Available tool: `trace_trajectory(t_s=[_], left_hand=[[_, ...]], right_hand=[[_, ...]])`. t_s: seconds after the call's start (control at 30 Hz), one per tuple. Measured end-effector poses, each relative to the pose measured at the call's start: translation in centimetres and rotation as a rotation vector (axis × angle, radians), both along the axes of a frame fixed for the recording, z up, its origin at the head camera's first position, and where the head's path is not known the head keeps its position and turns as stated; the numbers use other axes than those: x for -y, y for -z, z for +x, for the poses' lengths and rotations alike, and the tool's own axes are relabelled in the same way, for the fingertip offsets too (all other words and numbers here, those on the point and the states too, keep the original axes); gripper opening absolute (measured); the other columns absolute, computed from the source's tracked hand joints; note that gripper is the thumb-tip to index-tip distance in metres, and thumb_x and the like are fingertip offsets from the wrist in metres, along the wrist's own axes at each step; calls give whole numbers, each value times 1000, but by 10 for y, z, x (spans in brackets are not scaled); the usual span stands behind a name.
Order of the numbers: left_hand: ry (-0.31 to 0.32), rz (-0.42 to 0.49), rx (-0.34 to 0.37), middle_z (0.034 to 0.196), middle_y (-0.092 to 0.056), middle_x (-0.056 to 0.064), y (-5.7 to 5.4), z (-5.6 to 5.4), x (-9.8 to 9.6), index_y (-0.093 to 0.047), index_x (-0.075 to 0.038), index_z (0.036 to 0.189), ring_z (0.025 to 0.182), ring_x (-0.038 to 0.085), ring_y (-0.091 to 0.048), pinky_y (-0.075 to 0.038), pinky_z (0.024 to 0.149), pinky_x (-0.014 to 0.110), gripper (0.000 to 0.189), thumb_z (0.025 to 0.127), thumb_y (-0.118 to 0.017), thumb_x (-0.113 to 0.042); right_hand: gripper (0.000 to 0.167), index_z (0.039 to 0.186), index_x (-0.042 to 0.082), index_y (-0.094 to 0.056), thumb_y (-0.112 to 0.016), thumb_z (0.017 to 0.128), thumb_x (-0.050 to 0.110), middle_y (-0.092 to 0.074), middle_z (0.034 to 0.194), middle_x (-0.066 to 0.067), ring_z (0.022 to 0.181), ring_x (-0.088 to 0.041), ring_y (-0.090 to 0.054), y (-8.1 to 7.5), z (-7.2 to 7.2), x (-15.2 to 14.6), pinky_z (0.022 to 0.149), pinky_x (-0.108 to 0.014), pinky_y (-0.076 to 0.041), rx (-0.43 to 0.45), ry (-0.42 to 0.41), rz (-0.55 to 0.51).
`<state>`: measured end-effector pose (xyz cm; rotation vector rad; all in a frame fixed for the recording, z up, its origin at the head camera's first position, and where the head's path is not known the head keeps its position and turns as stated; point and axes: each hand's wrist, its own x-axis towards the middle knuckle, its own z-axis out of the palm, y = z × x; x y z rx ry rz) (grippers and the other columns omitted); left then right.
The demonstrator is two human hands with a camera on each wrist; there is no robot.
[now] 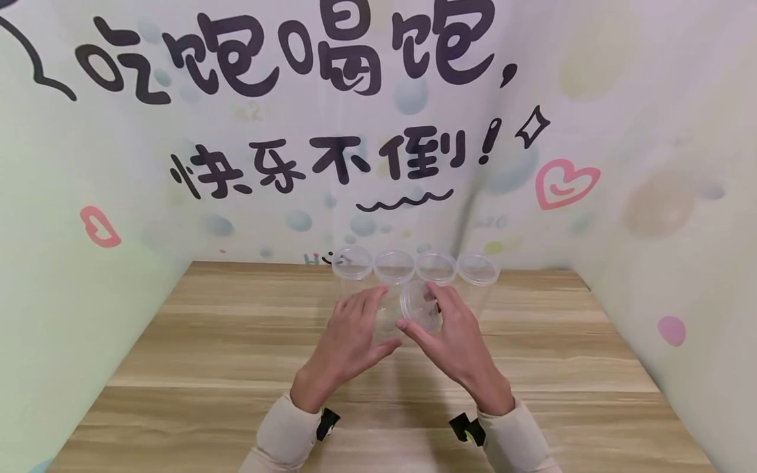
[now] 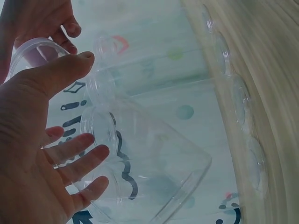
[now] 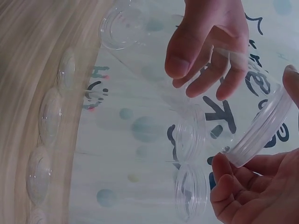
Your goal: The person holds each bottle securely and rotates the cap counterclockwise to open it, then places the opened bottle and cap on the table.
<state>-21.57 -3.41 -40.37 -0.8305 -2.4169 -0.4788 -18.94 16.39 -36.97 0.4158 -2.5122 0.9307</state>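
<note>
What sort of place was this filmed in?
Probably a small indoor recording booth, perhaps with a dining theme: a printed backdrop with large Chinese lettering about eating and drinking wraps a wood-grain table, where four clear containers stand in a row.

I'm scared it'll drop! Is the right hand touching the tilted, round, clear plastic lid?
Touching. The right wrist view shows fingers of the right hand meeting the lower edge of the tilted, round, clear plastic lid, with no gap.
</note>
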Motion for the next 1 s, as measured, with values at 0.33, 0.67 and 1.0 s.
trace_trajectory(t_s=[0.33,0.67,1.0], left_hand=[[41,11,52,131,-59,12,1,-3,5,-46,-2,139,119,30,-58,-47,97,51,87,73,-86,-44],[87,47,129,130,-60,10,3,-6,9,-48,-3,138,120,27,-57,-45,100,51,83,75,-84,-43],[120,75,210,129,-60,10,6,-7,12,-47,-3,139,121,24,-56,-45,102,51,83,75,-86,-38]], right_hand=[[63,130,5,-57,-79,82,40,-62,116,-7,95,-21,-60,1,-3,-1,75,-37,-51,13,-36,-13],[68,137,7,-53,-80,82,39,-59,123,-7,101,-21,-59,1,-5,-4,71,-35,-54,44,-112,3],[77,146,8,-45,-79,84,38,-53,135,-5,113,-20,-56,3,-5,-9,78,-40,-56,95,-187,15]])
